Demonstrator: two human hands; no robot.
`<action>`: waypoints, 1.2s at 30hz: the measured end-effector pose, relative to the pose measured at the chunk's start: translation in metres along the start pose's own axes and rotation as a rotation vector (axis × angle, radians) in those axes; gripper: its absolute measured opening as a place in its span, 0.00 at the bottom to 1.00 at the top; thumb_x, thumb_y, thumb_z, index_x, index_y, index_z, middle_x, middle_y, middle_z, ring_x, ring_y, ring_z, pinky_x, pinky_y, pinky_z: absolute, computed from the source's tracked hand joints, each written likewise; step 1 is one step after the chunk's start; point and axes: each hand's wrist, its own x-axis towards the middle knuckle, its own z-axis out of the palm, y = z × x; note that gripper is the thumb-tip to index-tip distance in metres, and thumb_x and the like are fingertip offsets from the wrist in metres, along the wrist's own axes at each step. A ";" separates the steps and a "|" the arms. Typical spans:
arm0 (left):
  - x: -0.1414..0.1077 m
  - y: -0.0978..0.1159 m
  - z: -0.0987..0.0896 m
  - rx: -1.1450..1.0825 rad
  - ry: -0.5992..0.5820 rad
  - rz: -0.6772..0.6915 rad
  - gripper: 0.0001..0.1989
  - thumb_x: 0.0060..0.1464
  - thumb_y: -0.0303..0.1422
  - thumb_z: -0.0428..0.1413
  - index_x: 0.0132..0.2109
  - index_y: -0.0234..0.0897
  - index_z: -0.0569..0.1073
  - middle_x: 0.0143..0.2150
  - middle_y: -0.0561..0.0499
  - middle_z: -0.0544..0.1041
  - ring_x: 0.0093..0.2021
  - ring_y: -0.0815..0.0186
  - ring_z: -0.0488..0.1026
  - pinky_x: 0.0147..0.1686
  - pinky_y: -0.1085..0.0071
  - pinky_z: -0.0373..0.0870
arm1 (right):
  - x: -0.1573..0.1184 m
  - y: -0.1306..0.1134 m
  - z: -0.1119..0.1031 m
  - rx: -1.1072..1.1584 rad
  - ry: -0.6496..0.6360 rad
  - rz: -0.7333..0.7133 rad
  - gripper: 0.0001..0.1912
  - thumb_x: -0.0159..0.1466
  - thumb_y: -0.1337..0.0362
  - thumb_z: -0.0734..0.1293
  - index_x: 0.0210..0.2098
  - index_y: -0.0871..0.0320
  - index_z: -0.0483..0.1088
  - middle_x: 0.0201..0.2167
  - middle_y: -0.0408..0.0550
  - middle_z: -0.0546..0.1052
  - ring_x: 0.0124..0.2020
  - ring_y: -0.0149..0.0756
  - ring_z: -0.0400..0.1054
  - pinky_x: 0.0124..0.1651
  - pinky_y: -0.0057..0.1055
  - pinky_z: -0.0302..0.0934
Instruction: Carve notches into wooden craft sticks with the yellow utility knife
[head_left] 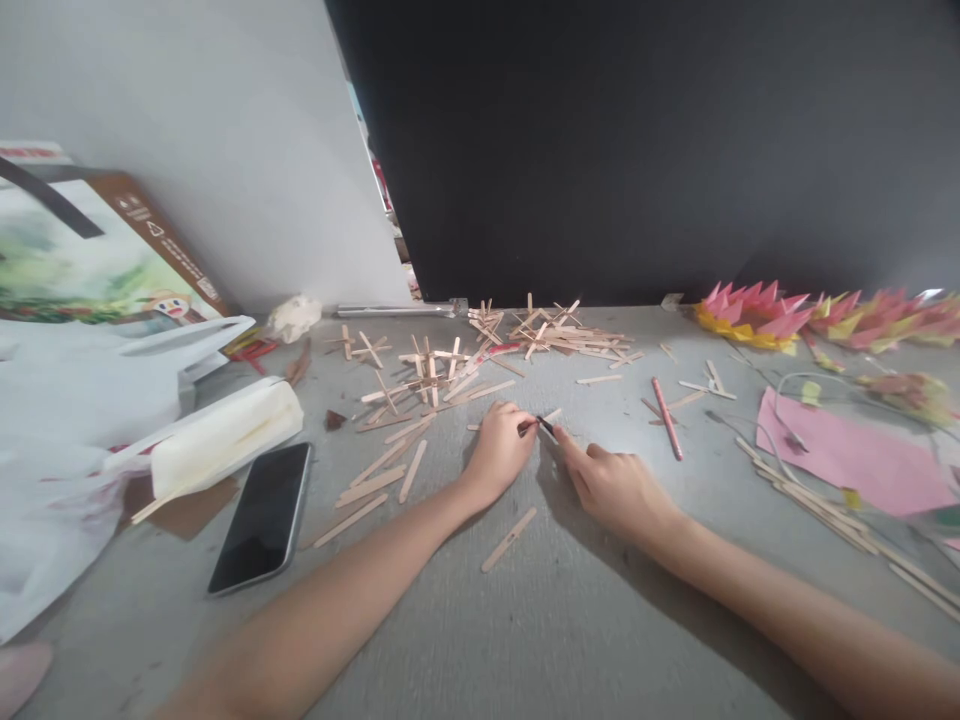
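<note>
My left hand (500, 450) rests at the middle of the grey table, its fingers closed round a small dark item whose kind I cannot make out. My right hand (616, 487) comes in from the right, fingers bent together, with a thin black item (546, 426) at its fingertips, close to the left fingertips. Part of a wooden stick (553, 414) shows just behind this black item. Nearer to me, a single wooden stick (509, 540) with small dark marks lies between my forearms. Many loose and crossed sticks (431, 375) are heaped beyond my left hand.
A black phone (262, 518), a white plastic bag (67, 440) and a printed box (105, 250) are at the left. To the right lie a red pencil-like rod (667, 418), pink paper (855, 455), a cable, long sticks (817, 505) and pink-yellow paper flowers (754, 315). A dark panel (637, 150) stands behind.
</note>
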 end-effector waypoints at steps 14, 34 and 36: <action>0.003 0.001 0.001 -0.042 -0.040 -0.023 0.12 0.61 0.22 0.61 0.28 0.36 0.78 0.29 0.52 0.71 0.34 0.64 0.69 0.38 0.68 0.62 | 0.002 -0.003 -0.007 -0.003 -0.031 -0.060 0.38 0.68 0.72 0.56 0.77 0.60 0.52 0.35 0.58 0.83 0.28 0.42 0.76 0.33 0.32 0.55; 0.006 0.003 0.001 -0.130 -0.039 -0.114 0.11 0.60 0.26 0.60 0.29 0.36 0.79 0.28 0.51 0.74 0.33 0.64 0.70 0.35 0.68 0.63 | 0.006 -0.008 -0.014 0.007 -0.084 -0.071 0.39 0.64 0.75 0.58 0.74 0.61 0.54 0.35 0.57 0.83 0.32 0.46 0.79 0.35 0.32 0.59; 0.006 0.003 0.002 -0.115 -0.035 -0.117 0.11 0.60 0.26 0.60 0.28 0.36 0.79 0.28 0.51 0.74 0.33 0.64 0.70 0.35 0.68 0.63 | 0.006 -0.008 -0.014 0.012 -0.079 -0.084 0.38 0.63 0.75 0.59 0.73 0.62 0.55 0.34 0.56 0.82 0.32 0.45 0.78 0.34 0.31 0.59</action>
